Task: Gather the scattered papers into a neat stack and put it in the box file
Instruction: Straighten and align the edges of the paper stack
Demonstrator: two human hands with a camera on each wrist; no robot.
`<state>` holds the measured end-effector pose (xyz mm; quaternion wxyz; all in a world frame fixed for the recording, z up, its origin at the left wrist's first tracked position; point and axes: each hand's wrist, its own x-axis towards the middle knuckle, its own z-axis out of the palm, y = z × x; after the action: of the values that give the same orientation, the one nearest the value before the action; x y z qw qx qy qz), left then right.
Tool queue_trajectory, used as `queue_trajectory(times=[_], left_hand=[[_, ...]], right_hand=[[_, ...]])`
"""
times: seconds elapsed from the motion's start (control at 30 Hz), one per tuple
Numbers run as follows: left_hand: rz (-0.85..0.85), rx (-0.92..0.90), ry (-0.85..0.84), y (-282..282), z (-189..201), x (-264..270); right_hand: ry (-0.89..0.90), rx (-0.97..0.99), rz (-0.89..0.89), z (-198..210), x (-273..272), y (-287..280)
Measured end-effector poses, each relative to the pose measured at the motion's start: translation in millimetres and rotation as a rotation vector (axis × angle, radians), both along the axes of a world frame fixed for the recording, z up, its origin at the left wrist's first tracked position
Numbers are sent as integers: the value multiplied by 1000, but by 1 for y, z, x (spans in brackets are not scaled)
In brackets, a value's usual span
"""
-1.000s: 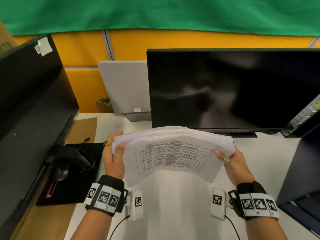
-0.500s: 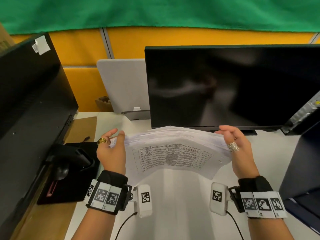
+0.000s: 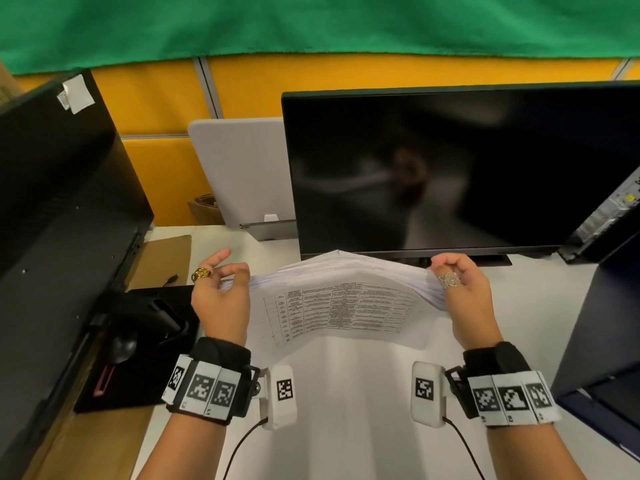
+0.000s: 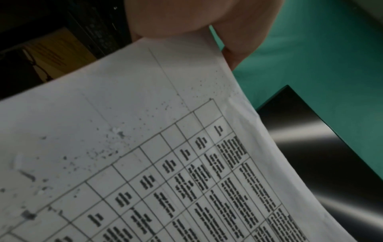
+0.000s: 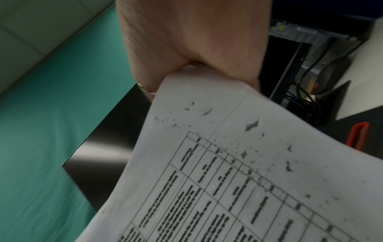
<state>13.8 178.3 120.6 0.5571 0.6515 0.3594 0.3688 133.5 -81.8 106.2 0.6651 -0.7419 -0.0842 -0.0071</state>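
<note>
Left hand [image 3: 221,299]: raised over the bench near its left side; fingers loosely spread, fingertips touching the left end of the stack. The left-wrist view shows the sheet's corner against the fingers; whether it is pinched I cannot tell.
Right hand [image 3: 464,292]: raised at the stack's right end; fingers and thumb curled round that end, gripping it.
Paper stack [image 3: 343,299]: thick wad of white sheets, held off the bench [image 3: 346,410] between the two hands, over its middle. It bows upward; edges fanned, not flush. Facing sheet carries a printed table.
Box file: not identified with certainty; a dark blue case [image 3: 602,341] at the bench's right edge may be it.
Monitor [image 3: 450,168]: dark screen at the bench's far edge, just behind the stack.
Step in hand: judged to be squaring the gathered sheets; gathering looks done, filing not yet begun.
Next move calls for: both hands gripping the ends, tapping the stack on the bench until flush, then carrying it to the box file.
</note>
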Motion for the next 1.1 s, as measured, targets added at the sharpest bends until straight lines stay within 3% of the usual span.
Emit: queue_trajectory(times=[0.2, 0.3, 0.47, 0.63, 0.77, 0.97, 1.03, 1.1], left_hand=[[108, 122, -57, 8, -7, 11], [161, 157, -69, 11, -9, 18], [184, 189, -65, 11, -11, 24], [176, 191, -49, 17, -15, 23], [173, 187, -47, 16, -14, 22], [179, 171, -45, 17, -14, 22], [176, 167, -54, 19, -16, 23], [171, 157, -72, 21, -17, 23]], right_hand=[[-84, 64, 278, -1, -7, -15], [-153, 34, 218, -12, -17, -18], [-250, -206, 136, -34, -31, -26], [-151, -232, 157, -43, -33, -31], [81, -163, 211, -76, -58, -33], [156, -489, 229, -132, -66, -43], [182, -405, 178, -141, -61, -42], [361, -244, 162, -135, -47, -35]])
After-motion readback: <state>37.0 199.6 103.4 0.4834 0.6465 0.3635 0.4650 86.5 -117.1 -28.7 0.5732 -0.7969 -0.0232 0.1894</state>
